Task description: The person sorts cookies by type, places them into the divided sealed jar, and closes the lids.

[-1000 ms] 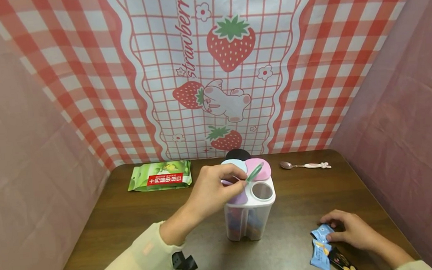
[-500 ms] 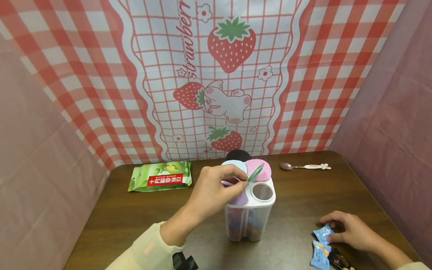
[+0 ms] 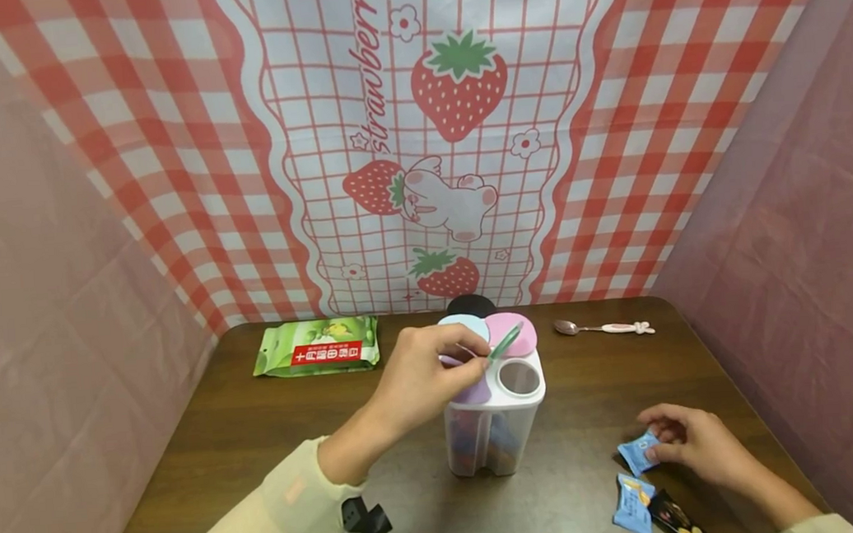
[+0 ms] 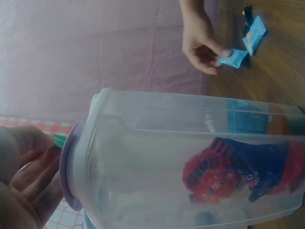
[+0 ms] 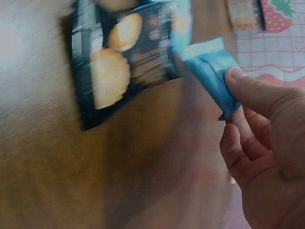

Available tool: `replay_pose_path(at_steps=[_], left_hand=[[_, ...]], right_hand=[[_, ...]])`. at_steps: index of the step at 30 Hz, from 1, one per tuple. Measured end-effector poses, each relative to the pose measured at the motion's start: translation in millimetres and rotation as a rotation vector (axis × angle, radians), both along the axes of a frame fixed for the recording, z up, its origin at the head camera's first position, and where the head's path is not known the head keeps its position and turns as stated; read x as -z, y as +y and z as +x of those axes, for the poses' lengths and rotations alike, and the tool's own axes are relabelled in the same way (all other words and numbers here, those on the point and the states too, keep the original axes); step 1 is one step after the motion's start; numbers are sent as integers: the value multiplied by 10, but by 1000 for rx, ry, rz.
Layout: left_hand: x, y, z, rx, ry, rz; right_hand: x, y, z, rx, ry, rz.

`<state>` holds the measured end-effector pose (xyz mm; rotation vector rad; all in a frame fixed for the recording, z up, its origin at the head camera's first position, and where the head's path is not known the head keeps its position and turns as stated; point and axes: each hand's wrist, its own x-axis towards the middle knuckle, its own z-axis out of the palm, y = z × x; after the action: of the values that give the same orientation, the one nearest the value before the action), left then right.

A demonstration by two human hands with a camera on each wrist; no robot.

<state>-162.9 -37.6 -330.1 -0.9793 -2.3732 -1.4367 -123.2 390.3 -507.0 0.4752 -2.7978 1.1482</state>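
Note:
My left hand (image 3: pixel 428 375) pinches a green lid (image 3: pixel 506 340), held on edge over a clear storage box (image 3: pixel 477 440). The box's white top carries blue, pink and purple lids (image 3: pixel 471 392), and one round opening (image 3: pixel 519 378) is uncovered. Through the wall in the left wrist view, red and blue wrapped packets (image 4: pixel 214 171) show inside. At the right, my right hand (image 3: pixel 703 449) holds a small blue snack packet (image 5: pixel 214 78) between thumb and fingers. Nearest to it lie a second blue packet (image 3: pixel 633 506) and a black packet (image 3: pixel 677 518) with biscuits printed on it.
A green bag (image 3: pixel 321 348) lies at the back left of the wooden table (image 3: pixel 274 426). A spoon (image 3: pixel 602 328) with a white handle is at the back right. Something round and black (image 3: pixel 471 304) stands behind the box, against the strawberry-patterned cloth (image 3: pixel 459 91).
My right hand has drawn the blue packet up and slightly away from the other two packets. My left hand stays over the box with the green lid.

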Motion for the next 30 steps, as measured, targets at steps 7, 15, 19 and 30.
replay_pose_path(at_steps=[7, 15, 19, 30], left_hand=[[-8, 5, 8, -7, -5, -3], [-1, 8, 2, -5, 14, 0], [-8, 9, 8, -8, 17, 0], [-11, 13, 11, -6, 27, -1]], right_hand=[[-322, -59, -53, 39, 73, 17], [-771, -216, -140, 38, 216, -24], [-1004, -357, -178, 5, 293, -76], [-1536, -887, -254, -199, 412, -235]])
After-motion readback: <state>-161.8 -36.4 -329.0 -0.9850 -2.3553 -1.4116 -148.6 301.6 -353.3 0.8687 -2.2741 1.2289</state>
